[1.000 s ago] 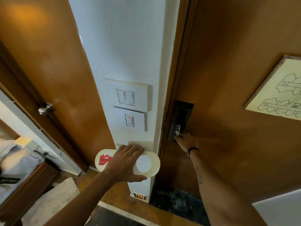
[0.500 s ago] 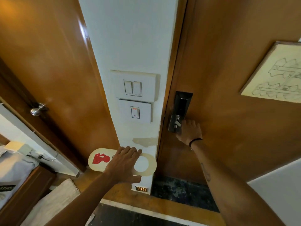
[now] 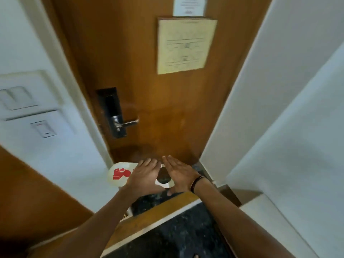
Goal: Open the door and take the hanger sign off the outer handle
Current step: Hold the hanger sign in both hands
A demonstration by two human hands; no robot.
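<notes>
The brown wooden door (image 3: 158, 101) fills the middle of the view and stands shut in its frame. Its silver lever handle (image 3: 129, 123) juts from a black lock plate (image 3: 111, 112) and is bare. Low in front of the door my left hand (image 3: 144, 176) holds a cream hanger sign (image 3: 119, 174) with a red figure, lying roughly flat. My right hand (image 3: 179, 173) rests on the sign's ring end, beside the round hole. Both hands cover the sign's middle.
A cream framed floor plan (image 3: 184, 45) and a white notice (image 3: 189, 5) hang on the door. White wall with light switches (image 3: 28, 108) is at left, a white wall (image 3: 279, 108) at right. Dark stone floor and a wooden threshold strip (image 3: 158, 211) lie below.
My right hand has left the door handle and come down onto the sign beside my left hand. The view has swung right and now faces the door squarely.
</notes>
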